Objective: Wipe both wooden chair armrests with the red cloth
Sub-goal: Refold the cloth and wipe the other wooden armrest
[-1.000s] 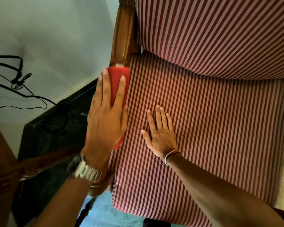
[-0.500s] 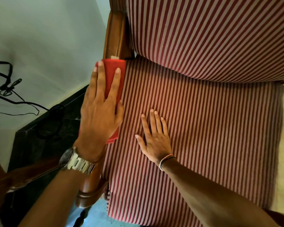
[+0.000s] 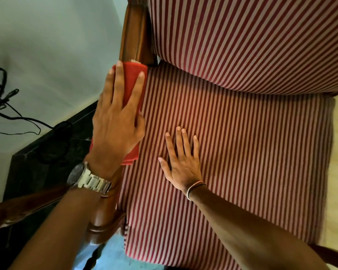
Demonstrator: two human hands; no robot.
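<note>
- Nearest the camera: two bare forearms reach in from 6 o'clock. The left one wears a metal watch [image 3: 90, 181]; the right one has a thin band [image 3: 195, 187] at the wrist.
- Front curl of the left armrest [image 3: 103, 227] shows bare, glossy wood at about 7 o'clock, below the watch.
- Right hand [image 3: 182, 162]: flat and open, fingers spread, palm down on the striped seat cushion [image 3: 252, 152]. It holds nothing and appears to be bracing.
- Left hand [image 3: 117, 121]: flat, fingers extended toward 12 o'clock, pressing the red cloth [image 3: 132, 82] onto the armrest. This is a press, not a closed grip.
- The cloth is folded. It lies along the armrest at about 10 o'clock of centre; its far edge shows past the fingertips and its near edge under the heel of the palm.
- Just beyond the cloth, the armrest meets the wooden back post [image 3: 134, 39]. The striped backrest [image 3: 252, 36] fills the 12 to 2 o'clock area.
- To 9 o'clock: a dark surface [image 3: 47, 152] by the wall, with black cables [image 3: 2, 98] loose against the wall.
- Judgement: the step in hand is wiping the left armrest, with the cloth at the rear end of its run.
- Judgement: the next move calls for drawing the cloth toward 6 o'clock along the wood, over the front curl, with pressure kept even.
- The opposite armrest is barely in view at 5 o'clock; its state cannot be told. It likely remains to be wiped.
</note>
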